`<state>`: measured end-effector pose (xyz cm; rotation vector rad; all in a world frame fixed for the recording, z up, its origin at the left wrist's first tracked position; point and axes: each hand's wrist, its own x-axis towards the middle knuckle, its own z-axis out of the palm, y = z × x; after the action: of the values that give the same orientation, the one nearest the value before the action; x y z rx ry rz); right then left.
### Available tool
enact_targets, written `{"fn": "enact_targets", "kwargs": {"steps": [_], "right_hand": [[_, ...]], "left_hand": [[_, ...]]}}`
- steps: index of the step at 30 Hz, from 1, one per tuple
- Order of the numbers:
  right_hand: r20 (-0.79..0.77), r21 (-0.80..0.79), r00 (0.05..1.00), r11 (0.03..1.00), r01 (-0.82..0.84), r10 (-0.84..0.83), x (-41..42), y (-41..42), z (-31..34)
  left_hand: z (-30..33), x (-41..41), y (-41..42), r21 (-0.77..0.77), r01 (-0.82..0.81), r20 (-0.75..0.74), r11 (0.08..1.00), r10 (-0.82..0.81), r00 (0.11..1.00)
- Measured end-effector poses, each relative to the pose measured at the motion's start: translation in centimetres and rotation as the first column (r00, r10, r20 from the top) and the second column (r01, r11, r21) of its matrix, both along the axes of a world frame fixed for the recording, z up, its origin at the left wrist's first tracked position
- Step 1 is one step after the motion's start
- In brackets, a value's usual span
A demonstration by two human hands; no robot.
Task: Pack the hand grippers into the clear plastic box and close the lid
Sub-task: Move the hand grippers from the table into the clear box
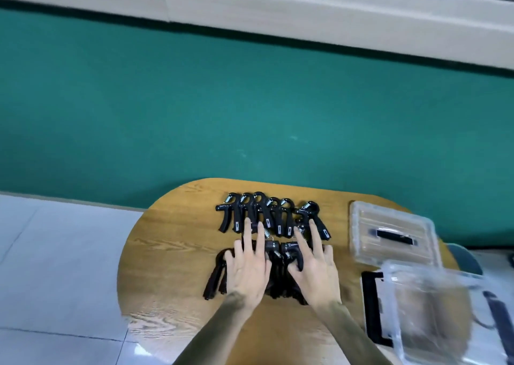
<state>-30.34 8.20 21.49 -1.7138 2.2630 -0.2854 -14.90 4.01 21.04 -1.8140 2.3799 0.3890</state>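
Observation:
Several black hand grippers lie in two rows on the wooden table (172, 253). The far row (267, 214) stands side by side with the metal springs away from me. The near row (219, 275) is mostly covered by my hands. My left hand (247, 264) rests flat on the near row with fingers spread. My right hand (314, 264) lies on the same row, its fingertips reaching the far row and its thumb curled against one gripper. The clear plastic box (434, 314) stands open at the right, blurred. Its clear lid (392, 234), with a black handle, lies beyond the box.
The table is oval and small, with its edge close on the left and at the front. Pale floor tiles (55, 267) lie to the left. A green wall (194, 100) rises behind the table. A dark object (498, 312) sits beyond the box at the right edge.

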Motion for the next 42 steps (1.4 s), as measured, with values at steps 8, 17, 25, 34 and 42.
{"fn": "enact_targets", "kwargs": {"steps": [8, 17, 25, 34, 42], "right_hand": [[0.036, -0.048, 0.996, 0.996, 0.078, -0.076, -11.9, 6.7, 0.0], [0.095, -0.048, 0.981, 0.984, 0.172, -0.167, -27.1, 14.7, 0.1], [0.175, -0.027, 0.954, 0.968, 0.251, -0.243, -35.3, 19.6, -2.1], [0.267, 0.051, 0.924, 0.961, 0.271, -0.275, -39.1, 21.1, -8.8], [0.279, 0.116, 0.933, 0.972, 0.204, -0.229, -41.6, 19.4, -14.9]], "left_hand": [[0.9, -12.3, 4.9, -0.054, 0.091, 0.005, 0.994, -0.091, 0.996], [2.2, -28.4, 11.8, -0.004, 0.169, 0.010, 0.986, -0.169, 0.986], [-0.4, -37.5, 16.5, 0.054, 0.130, -0.088, 0.990, -0.125, 0.988], [-6.7, -41.0, 18.1, 0.170, 0.133, -0.066, 0.977, -0.123, 0.990], [-12.3, -42.2, 17.1, 0.263, 0.027, -0.075, 0.964, -0.008, 0.997]]}}
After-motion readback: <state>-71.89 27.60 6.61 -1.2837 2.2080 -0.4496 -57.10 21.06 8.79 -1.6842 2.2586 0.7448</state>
